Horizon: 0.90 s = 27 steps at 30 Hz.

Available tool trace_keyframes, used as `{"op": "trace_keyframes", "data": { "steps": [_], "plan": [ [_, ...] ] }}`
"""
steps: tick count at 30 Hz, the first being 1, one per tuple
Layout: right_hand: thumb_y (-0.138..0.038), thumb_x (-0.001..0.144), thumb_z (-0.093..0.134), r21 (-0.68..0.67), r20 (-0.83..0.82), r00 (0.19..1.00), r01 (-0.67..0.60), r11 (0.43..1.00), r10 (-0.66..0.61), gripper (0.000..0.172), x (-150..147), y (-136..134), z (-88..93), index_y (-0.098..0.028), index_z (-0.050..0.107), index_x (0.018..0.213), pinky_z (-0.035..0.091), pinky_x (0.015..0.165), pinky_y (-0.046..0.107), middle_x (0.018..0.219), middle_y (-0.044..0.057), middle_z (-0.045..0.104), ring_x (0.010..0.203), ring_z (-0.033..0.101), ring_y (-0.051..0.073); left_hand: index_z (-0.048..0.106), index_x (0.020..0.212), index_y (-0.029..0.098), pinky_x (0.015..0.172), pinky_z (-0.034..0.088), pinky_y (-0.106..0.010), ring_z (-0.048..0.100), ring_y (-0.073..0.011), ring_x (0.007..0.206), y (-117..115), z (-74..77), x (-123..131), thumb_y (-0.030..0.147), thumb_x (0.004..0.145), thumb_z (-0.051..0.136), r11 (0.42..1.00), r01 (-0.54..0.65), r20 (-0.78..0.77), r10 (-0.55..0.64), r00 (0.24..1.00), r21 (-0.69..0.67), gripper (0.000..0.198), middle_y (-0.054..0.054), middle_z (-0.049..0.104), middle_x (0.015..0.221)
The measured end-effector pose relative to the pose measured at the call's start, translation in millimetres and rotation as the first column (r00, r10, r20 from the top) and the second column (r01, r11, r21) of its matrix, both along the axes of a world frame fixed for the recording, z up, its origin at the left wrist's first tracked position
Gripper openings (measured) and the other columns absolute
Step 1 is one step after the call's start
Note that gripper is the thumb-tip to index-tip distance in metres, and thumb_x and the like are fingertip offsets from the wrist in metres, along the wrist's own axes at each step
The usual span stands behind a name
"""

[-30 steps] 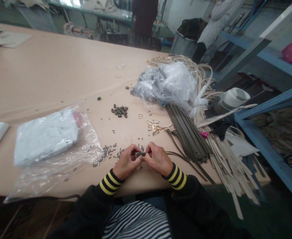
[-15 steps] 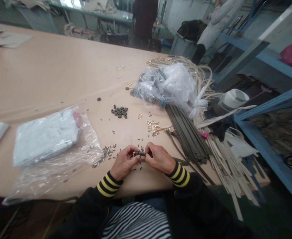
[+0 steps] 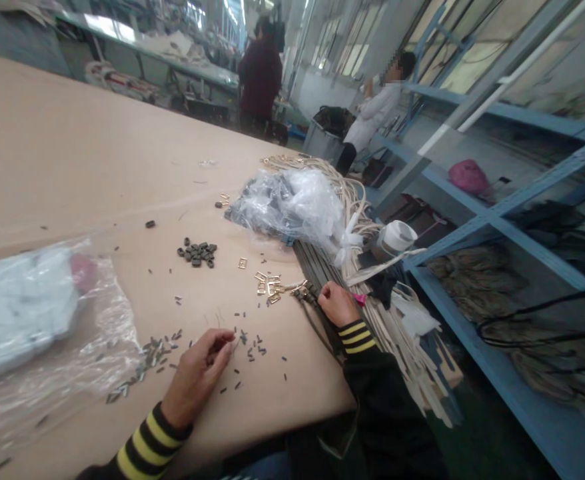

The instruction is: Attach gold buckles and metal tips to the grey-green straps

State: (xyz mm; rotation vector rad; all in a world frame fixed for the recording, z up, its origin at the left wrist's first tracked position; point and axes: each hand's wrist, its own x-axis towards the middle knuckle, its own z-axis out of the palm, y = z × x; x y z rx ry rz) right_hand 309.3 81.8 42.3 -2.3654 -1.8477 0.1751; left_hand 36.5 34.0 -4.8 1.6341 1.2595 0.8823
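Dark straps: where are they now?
Head view, just right of centre: the dark straps run below the clear bag, right of the gold buckles, partly hidden by the right hand.

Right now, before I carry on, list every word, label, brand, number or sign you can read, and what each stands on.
None can be read.
Dark straps: no lettering visible.
Gold buckles and small dark loops: too small to tell if marked.
Plastic-wrapped bundle: too blurred to make out any print.
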Motion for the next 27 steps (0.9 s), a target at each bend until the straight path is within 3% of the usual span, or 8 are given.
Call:
{"op": "trace_keyframes", "data": {
  "steps": [5,9,15,22,27],
  "plan": [
    [-0.021,0.075,0.044,-0.047,0.06,0.998,-0.028,0.999,0.03,0.018,7,14,2.9,-0.018,0.062,0.073,0.038,0.064,0.024,0.076,0.007,0.066,0.074,0.059,0.018,0.056,0.084,0.017,0.059,0.05,-0.027,0.061,-0.016,0.065,0,1.2,0,0.038,0.076,0.045,0.999,0.008,-0.053,-0.006,0.999,0.032,0.025,-0.004,0.064,0.074],
    [-0.021,0.077,0.043,-0.094,0.106,0.993,-0.037,0.995,0.047,0.023,8,42,10.3,-0.018,0.065,0.08,0.04,0.07,0.024,0.087,0.009,0.068,0.084,0.06,0.018,0.056,0.084,0.017,0.059,0.05,-0.027,0.06,-0.0158,0.065,0,1.6,-1,0.037,0.076,0.043,0.999,0.016,-0.084,-0.012,0.996,0.048,0.025,-0.004,0.064,0.073],
    [-0.018,0.071,0.052,-0.202,0.176,0.983,-0.004,0.979,0.04,0.02,-7,77,1.4,-0.015,0.067,0.084,0.043,0.071,0.027,0.091,0.014,0.067,0.087,0.06,0.022,0.056,0.083,0.017,0.056,0.049,-0.026,0.059,-0.015,0.061,-1,1.4,-1,0.037,0.077,0.041,0.999,0.023,-0.093,-0.019,0.995,0.039,0.026,-0.003,0.063,0.069],
    [-0.012,0.07,0.05,-0.215,0.191,0.981,0.008,0.977,0.034,0.021,-10,84,-2.2,-0.011,0.065,0.085,0.043,0.07,0.029,0.093,0.018,0.064,0.087,0.06,0.023,0.056,0.082,0.017,0.055,0.049,-0.025,0.059,-0.0143,0.059,0,2.9,0,0.035,0.077,0.041,0.998,0.024,-0.082,-0.019,0.996,0.056,0.024,-0.003,0.063,0.067],
    [-0.013,0.075,0.041,-0.086,0.205,0.978,-0.019,0.996,0.037,0.025,-10,72,22.3,-0.011,0.059,0.091,0.041,0.069,0.031,0.093,0.018,0.061,0.085,0.058,0.023,0.055,0.082,0.018,0.055,0.05,-0.026,0.06,-0.0153,0.061,-2,3.0,0,0.036,0.077,0.043,0.999,0.026,-0.052,-0.025,0.998,0.032,0.022,-0.003,0.062,0.067]
  ]
}}
